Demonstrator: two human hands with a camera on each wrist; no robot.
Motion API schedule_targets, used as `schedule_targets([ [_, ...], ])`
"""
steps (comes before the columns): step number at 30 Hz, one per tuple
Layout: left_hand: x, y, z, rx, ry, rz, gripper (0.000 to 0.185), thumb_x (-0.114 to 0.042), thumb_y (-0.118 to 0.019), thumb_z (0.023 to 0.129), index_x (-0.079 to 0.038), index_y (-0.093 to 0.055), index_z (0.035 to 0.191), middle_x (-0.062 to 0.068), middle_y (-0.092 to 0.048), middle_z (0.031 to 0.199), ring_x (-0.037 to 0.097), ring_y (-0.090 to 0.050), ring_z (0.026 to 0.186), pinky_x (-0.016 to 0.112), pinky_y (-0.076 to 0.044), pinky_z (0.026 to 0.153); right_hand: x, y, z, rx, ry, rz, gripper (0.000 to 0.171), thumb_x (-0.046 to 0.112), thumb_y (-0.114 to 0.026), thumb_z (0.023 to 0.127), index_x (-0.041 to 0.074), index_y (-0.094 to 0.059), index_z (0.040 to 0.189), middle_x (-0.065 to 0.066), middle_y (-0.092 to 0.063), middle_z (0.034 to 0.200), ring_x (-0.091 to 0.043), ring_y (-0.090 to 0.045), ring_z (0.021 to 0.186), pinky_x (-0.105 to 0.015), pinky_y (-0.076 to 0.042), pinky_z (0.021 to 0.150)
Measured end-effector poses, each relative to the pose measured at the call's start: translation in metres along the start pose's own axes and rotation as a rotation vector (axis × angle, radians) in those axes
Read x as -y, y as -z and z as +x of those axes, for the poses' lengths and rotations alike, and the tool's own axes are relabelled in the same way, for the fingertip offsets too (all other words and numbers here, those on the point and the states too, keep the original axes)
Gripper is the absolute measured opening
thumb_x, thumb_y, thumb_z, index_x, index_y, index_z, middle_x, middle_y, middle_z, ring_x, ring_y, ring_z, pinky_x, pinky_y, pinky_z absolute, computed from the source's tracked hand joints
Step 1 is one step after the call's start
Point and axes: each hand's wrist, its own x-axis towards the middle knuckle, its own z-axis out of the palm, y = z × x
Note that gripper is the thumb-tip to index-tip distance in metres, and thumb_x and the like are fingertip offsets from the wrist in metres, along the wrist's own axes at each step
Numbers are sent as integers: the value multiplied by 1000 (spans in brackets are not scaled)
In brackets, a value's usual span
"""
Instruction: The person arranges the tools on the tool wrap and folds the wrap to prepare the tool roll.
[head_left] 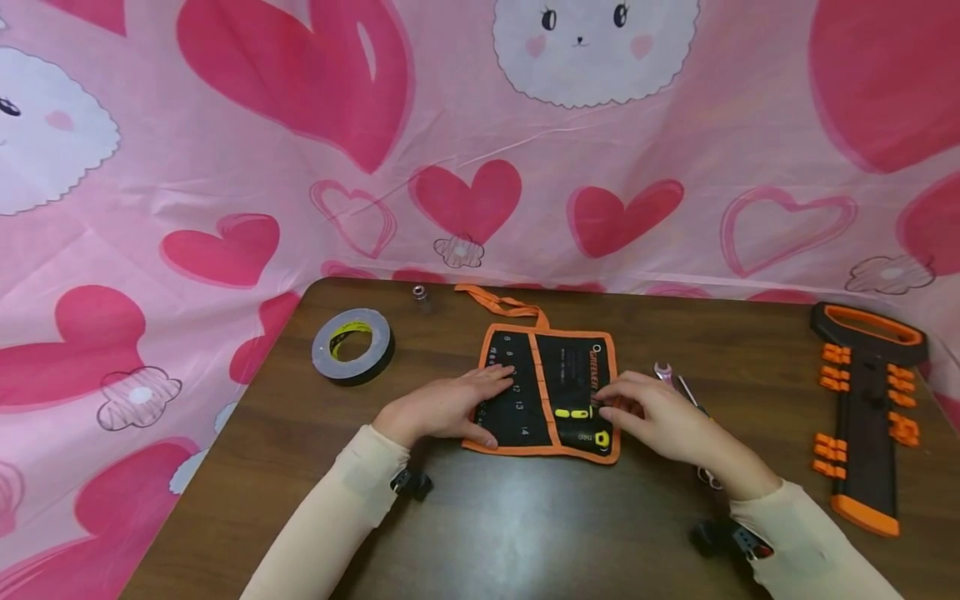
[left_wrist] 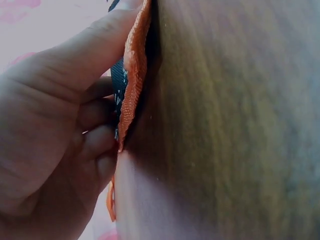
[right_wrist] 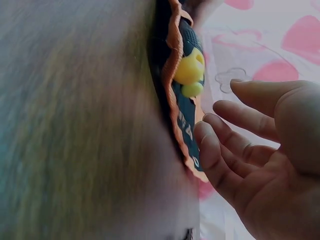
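A black tool pouch with orange trim and printed sizes lies spread on the table. My left hand rests on its left part, fingers laid over the numbered pockets. In the left wrist view the thumb lies along the pouch's orange edge. Yellow handle ends of tools stick out of the pockets on the right side. Beside them is my right hand, its fingertips at the pouch's right edge. The right wrist view shows those fingers loosely bent and apart, near a yellow handle end, with nothing gripped.
A roll of tape lies on the left, with a small metal socket behind it. An orange strap trails from the pouch's back. Past my right hand lie a wrench and a thin screwdriver. A black-and-orange rack occupies the right side.
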Motion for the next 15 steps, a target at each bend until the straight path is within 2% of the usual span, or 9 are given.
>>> schedule_targets([
  [5,0,1,0,18,0,-15,98,-51,-84,92,-20,-35,171,-9,-18,182,18,-16,170,48,-28,135,-3,6,-9,-38,0,-32,21,17,-79,100,8,-79,119,6,-73,102,0,-58,85,-26,-57,74],
  [15,-1,1,0,33,6,-39,98,-49,-84,92,-21,-34,171,-9,-15,183,20,-13,170,50,-26,135,-7,14,-23,-106,-56,-73,18,14,-80,98,9,-80,115,8,-75,95,3,-59,81,-24,-54,69],
])
